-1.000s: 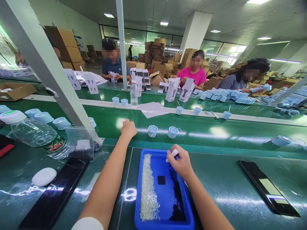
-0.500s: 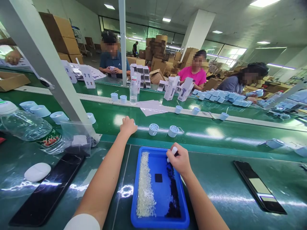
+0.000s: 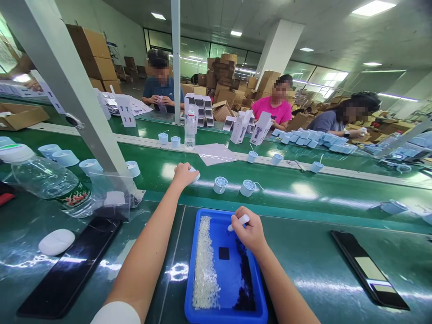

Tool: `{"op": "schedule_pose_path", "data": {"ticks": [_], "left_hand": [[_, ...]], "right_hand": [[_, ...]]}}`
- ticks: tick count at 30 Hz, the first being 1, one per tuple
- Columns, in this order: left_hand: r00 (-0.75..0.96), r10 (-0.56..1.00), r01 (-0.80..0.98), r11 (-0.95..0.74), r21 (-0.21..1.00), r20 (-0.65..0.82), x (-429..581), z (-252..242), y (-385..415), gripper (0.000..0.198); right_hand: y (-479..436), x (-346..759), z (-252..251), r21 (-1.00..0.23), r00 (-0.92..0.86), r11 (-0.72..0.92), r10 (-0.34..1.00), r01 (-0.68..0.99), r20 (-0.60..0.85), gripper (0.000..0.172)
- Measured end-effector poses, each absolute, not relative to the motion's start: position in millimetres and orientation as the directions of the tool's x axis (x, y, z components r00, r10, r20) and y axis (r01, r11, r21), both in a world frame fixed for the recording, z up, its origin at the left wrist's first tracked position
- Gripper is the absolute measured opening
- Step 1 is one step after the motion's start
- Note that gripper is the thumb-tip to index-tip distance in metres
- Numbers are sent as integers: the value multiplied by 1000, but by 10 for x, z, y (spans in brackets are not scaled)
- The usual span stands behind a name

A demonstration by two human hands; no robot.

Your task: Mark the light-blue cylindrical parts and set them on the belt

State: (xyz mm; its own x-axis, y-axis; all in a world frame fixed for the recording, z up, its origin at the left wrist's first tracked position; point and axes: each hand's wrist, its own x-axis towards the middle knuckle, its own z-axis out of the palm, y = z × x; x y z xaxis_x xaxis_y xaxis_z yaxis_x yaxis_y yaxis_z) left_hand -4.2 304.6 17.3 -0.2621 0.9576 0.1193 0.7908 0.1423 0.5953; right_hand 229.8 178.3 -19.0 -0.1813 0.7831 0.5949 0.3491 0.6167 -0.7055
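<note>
In the head view, the right hand (image 3: 249, 235) is closed around a short white plastic piece (image 3: 240, 222), pinched in the fingers just above the upper edge of a blue plastic tray (image 3: 216, 213). The piece's long axis runs from about 8 o'clock to 2 o'clock, its tip toward 8 o'clock and over the tray. The tray's long axis runs roughly 12 to 6, and it lies at about 5 o'clock from the left hand (image 3: 184, 175), so the right hand is the nearer one. The left hand rests curled on the green conveyor belt (image 3: 158, 180) at about 10 o'clock from the right, its fingers over a small white part (image 3: 195, 174), mostly hidden. In the tray lie a strip of clear granules (image 3: 204, 263), a strip of dark granules (image 3: 245, 283) and a small black square (image 3: 223, 253). Round white spools (image 3: 220, 185) sit on the belt at about 1 o'clock from the left hand. Across the line, a co-worker in a pink shirt (image 3: 272, 110) sits among stacked cartons (image 3: 221, 72).
</note>
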Motion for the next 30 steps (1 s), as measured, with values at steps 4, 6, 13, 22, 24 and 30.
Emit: {"op": "schedule_pose_path", "data": {"ticks": [4, 6, 13, 22, 24, 30], "left_hand": [[-278, 950, 593, 51, 804, 145, 21, 318, 2960, 34], [-264, 957, 462, 19, 887, 117, 36, 367, 2924, 35], [-175, 983, 70, -44, 997, 56, 100, 513, 2856, 38], [-19, 1000, -288, -18, 958, 13, 273, 729, 2718, 31], [-1, 1000, -326, -21, 945, 22, 296, 731, 2709, 28], [116, 993, -351, 14, 936, 29, 375, 691, 2708, 29]], "right_hand": [[1800, 2345, -184, -700, -152, 573, 808, 427, 569, 25], [1802, 2351, -187, -702, -157, 560, 818, 441, 554, 24], [1776, 2283, -198, -693, -277, 589, 808, 415, 521, 24], [1718, 2324, -100, -712, -284, 624, 781, 323, 556, 27], [1666, 2305, -67, -727, -369, 629, 768, 277, 524, 26], [1592, 2215, -48, -778, -444, 592, 766, 209, 464, 25]]}}
